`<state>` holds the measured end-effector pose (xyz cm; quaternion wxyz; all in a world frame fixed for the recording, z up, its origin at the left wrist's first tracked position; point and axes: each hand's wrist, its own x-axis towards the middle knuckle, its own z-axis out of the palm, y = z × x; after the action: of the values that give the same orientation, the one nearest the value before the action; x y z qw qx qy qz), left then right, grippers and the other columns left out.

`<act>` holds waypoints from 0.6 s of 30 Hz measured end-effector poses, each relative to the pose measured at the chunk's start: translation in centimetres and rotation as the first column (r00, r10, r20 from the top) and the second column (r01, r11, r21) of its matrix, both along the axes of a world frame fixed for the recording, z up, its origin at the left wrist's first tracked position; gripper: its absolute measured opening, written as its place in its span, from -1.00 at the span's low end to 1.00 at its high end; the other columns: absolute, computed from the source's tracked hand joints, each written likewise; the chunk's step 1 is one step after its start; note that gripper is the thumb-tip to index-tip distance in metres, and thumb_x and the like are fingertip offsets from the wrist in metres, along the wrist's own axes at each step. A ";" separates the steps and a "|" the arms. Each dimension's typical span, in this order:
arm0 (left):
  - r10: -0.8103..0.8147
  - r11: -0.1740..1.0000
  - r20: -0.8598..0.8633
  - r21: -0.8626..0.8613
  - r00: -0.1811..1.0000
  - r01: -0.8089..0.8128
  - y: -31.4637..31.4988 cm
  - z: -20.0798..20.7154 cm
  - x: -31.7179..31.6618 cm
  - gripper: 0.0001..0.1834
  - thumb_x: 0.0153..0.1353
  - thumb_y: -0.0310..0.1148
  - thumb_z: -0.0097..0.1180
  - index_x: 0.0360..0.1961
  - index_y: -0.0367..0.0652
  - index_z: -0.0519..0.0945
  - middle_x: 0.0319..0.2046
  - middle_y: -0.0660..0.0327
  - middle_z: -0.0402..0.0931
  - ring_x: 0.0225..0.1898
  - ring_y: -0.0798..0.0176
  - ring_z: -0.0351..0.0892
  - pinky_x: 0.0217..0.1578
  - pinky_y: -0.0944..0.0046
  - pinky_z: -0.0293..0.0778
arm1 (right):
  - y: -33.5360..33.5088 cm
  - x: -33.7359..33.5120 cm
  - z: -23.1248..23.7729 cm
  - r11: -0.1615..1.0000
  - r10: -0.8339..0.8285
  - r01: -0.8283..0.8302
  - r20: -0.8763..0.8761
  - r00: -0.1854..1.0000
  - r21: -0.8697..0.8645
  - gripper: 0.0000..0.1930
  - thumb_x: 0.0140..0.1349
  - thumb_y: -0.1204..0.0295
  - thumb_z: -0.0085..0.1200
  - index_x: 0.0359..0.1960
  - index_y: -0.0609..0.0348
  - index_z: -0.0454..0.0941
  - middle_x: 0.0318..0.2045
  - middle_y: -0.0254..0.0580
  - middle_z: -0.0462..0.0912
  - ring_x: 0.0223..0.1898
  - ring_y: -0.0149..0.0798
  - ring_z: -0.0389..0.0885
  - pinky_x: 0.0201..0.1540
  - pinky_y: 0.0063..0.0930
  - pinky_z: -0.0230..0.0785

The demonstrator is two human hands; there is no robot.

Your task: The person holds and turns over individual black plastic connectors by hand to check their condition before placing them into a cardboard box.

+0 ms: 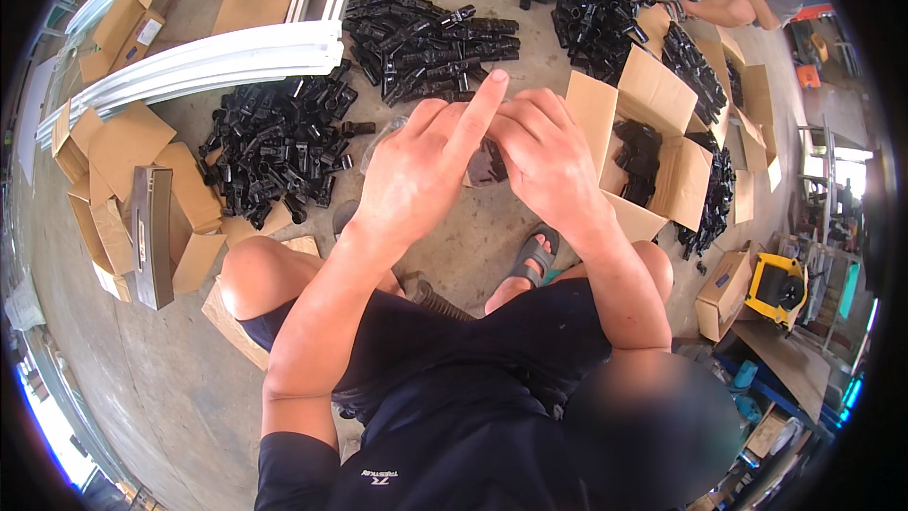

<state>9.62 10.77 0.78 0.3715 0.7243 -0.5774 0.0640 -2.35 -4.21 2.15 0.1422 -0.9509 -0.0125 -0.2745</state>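
Note:
In front of me, above my knees, my left hand (416, 166) and my right hand (550, 156) are raised close together, backs upward. The left index finger points away from me while its other fingers are curled. Bent and pressed together, the right fingers meet the left hand near that index finger. What the fingertips grip is hidden by the hands. Just below and between them shows a clear plastic bag (486, 167) with dark pieces in it. Beyond lies a heap of black plastic parts (430, 43).
More black parts lie piled at left (279, 147) and far right (596, 14). An open carton (683, 180) holding black parts stands at right. Opened cartons (194, 213) and long white rails (218, 52) are at left. Another person (714, 0) sits at the far right.

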 end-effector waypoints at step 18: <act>0.108 0.985 -0.623 -0.041 0.775 -0.170 0.0 -0.1 0.5 -0.49 0.17 -0.58 0.39 0.18 -0.22 0.62 -0.15 0.15 0.72 -0.22 0.30 0.70 -0.18 0.30 0.63 | -0.9 0.3 0.7 0.858 -0.284 0.261 -0.015 0.959 0.442 -0.77 0.22 0.52 0.29 -0.08 0.24 0.68 -0.25 -0.08 0.68 -0.24 0.00 0.64 -0.16 -0.23 0.51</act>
<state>10.13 10.78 0.70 0.5681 0.7274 -0.3650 -0.1223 -2.09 -5.16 2.88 0.3126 -0.8790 0.1809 -0.3114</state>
